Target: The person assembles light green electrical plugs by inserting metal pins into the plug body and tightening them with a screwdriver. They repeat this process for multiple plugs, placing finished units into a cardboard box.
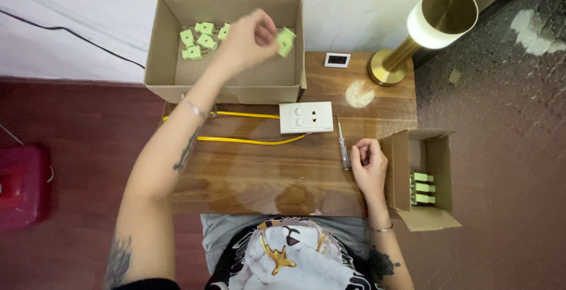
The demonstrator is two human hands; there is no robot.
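Observation:
My left hand (250,39) reaches over the large open cardboard box (171,75) and holds a light green plastic part (286,41) in its fingertips, above the box's right side. Several more green parts (199,39) lie in the box's far left corner. My right hand (369,163) rests curled on the wooden table (283,175), right beside a small screwdriver (342,145); whether it touches the tool I cannot tell. A white wall switch-socket plate (306,117) lies in the table's middle with a yellow cable (247,141) running left from it.
A small cardboard box (439,160) with a few green parts (422,188) stands at the table's right edge. A brass lamp (413,33) and a small white frame (336,60) sit at the back right. A red object (20,187) is on the floor at left.

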